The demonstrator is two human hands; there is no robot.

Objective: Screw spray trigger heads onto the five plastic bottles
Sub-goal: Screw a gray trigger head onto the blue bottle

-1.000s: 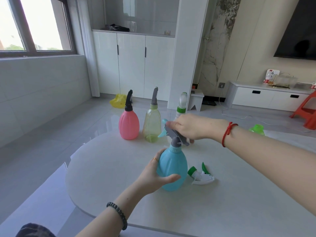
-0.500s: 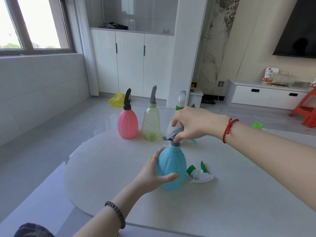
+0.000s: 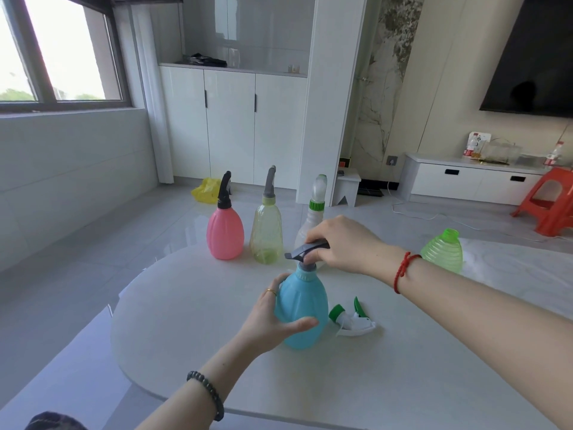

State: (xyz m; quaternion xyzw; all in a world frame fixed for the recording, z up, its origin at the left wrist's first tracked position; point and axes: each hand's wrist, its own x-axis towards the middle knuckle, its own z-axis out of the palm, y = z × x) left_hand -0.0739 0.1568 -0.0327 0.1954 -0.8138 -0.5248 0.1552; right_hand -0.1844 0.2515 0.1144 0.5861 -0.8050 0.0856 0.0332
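Observation:
A blue bottle [image 3: 305, 301] stands upright near the middle of the white table [image 3: 192, 308]. My left hand [image 3: 273, 318] wraps its left side. My right hand [image 3: 344, 243] grips the grey trigger head [image 3: 302, 251] sitting on the bottle's neck. A loose white and green trigger head [image 3: 352, 319] lies on the table just right of the blue bottle. Behind stand a pink bottle [image 3: 225, 232] with a black head, a yellowish bottle [image 3: 266, 231] with a grey head, and a white bottle [image 3: 307, 225] with a green collar. A green bottle [image 3: 443, 251] without a head stands at the right.
The table's rounded edge curves at the left and front. Beyond it are a glossy floor, a yellow bag [image 3: 206, 190], white cabinets [image 3: 231, 125], a low white drawer unit [image 3: 471, 181] and an orange stool [image 3: 550, 206].
My right hand has turned the grey trigger head on the blue bottle; its nozzle now points left. My left hand kept its hold on the bottle.

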